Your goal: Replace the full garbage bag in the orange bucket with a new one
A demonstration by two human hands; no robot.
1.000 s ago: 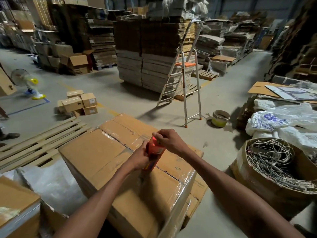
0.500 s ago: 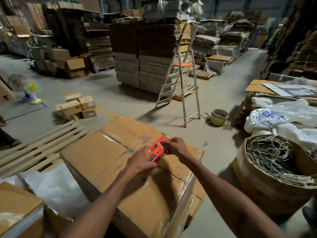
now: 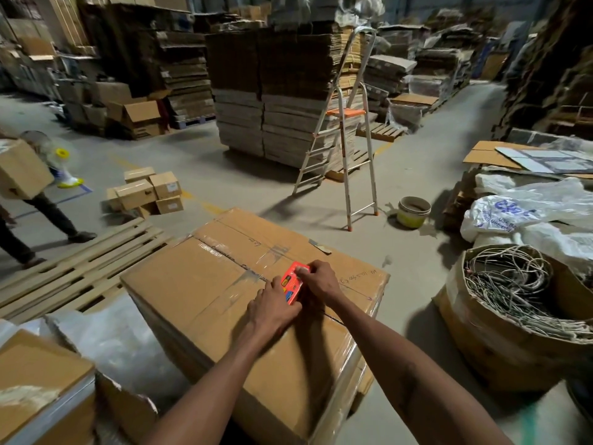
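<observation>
Head view: wire-filled cardboard drum (image 3: 500, 342)

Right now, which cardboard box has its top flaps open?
The cardboard box far left, beside the tall stacks, has a raised flap. The big box under the hands and the small boxes on the floor are shut.

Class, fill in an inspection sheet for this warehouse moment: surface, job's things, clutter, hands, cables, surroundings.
Surface: large taped carton, top used as worktop.
Job's things: small orange packet lying on the carton; orange bucket nothing seen.
Clutter: white plastic bags, small boxes, wooden pallet.
Hands: left hand and right hand both grip the packet.
Cables: tangled wire in open box.
Surroundings: stepladder, yellow pot, another person carrying a box.
</observation>
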